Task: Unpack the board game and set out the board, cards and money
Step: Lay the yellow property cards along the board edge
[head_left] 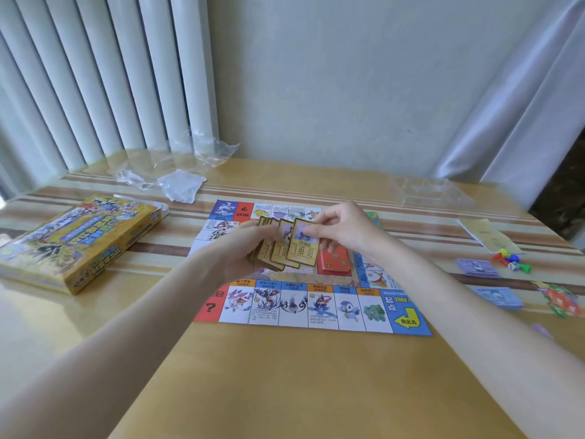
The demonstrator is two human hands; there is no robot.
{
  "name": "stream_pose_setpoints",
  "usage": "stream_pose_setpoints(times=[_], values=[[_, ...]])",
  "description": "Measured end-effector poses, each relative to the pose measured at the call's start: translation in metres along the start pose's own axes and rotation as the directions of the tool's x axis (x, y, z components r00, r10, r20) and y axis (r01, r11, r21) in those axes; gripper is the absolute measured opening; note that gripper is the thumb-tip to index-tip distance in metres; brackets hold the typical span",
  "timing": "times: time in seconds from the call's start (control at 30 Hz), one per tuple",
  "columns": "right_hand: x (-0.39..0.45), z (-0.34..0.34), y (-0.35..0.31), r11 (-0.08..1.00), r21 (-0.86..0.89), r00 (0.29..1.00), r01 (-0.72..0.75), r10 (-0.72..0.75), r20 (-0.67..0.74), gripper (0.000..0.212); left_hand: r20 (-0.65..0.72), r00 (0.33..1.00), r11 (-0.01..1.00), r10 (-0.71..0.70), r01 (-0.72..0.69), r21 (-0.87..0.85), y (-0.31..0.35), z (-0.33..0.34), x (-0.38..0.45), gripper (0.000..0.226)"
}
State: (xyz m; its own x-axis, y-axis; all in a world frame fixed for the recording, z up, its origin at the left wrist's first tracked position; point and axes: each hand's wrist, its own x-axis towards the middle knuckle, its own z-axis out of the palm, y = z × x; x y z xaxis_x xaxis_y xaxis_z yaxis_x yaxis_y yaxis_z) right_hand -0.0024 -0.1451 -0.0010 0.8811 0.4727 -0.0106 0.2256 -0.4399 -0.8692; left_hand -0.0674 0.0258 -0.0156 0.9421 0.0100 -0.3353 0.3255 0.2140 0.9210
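At the left edge of the frame the yellow game box (79,240) lies flat on the tan striped table (285,375), slightly askew, with crumpled clear plastic wrap (177,172) behind it toward the upper left, near the white vertical blinds (95,74). In the middle of the frame the game board (316,308) is spread open on the table, its near row of picture squares and the blue start corner with a yellow arrow facing the viewer. Above the board's centre the left hand (243,251) grips a fan of yellow-bordered property cards (285,248), fingers curled under them, while the right hand (342,229) pinches the rightmost card (303,243) of the fan at its upper edge between thumb and fingers. Just right of the fan, a stack of red cards (335,261) rests on the board's middle. Further right, a clear plastic tray (433,191) sits near the table's far edge, a folded pale leaflet (487,239) lies beside it, then small coloured pawns and a die (511,261) cluster next to a stack of purple money (478,268); nearer the viewer lies a stack of blue money (497,296), and a blurred stack of red and green paper (560,299) sits at the right edge
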Motion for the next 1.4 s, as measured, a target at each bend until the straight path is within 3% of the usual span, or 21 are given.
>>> stream_pose_setpoints(times=[0.1, 0.27, 0.5, 0.7, 0.87, 1.1, 1.4], values=[[-0.008, -0.001, -0.001, 0.994, 0.105, 0.998, -0.025, 0.018, 0.066, 0.017, -0.014, 1.000, 1.000, -0.019, 0.019, 0.011, -0.002, -0.007, -0.004, 0.015], [-0.022, 0.007, 0.002, 0.977, 0.130, 0.960, -0.167, 0.131, 0.249, 0.025, -0.119, 0.993, 0.997, -0.018, 0.027, 0.077, 0.000, -0.024, -0.015, 0.004], [-0.025, 0.025, -0.014, 0.983, 0.106, 0.940, -0.151, 0.109, 0.322, 0.026, -0.216, 0.976, 0.997, 0.002, 0.014, 0.072, -0.003, -0.045, -0.035, 0.008], [-0.028, 0.027, -0.022, 0.993, 0.041, 0.961, -0.108, 0.093, 0.262, 0.021, -0.254, 0.967, 0.998, 0.010, 0.004, 0.056, -0.002, -0.057, -0.044, 0.014], [-0.032, 0.012, -0.016, 0.988, -0.083, 0.971, -0.127, 0.141, 0.195, 0.008, -0.223, 0.975, 0.997, -0.006, 0.023, 0.075, -0.008, -0.048, -0.042, 0.006], [-0.054, -0.009, -0.001, 0.967, -0.203, 0.948, -0.153, 0.202, 0.247, 0.009, -0.093, 0.995, 0.998, -0.034, 0.039, 0.055, -0.018, -0.021, -0.040, 0.015], [-0.091, 0.013, 0.027, 0.915, -0.369, 0.924, -0.165, 0.274, 0.267, 0.013, -0.109, 0.992, 0.995, -0.065, 0.073, 0.071, -0.038, 0.005, -0.041, 0.009]])
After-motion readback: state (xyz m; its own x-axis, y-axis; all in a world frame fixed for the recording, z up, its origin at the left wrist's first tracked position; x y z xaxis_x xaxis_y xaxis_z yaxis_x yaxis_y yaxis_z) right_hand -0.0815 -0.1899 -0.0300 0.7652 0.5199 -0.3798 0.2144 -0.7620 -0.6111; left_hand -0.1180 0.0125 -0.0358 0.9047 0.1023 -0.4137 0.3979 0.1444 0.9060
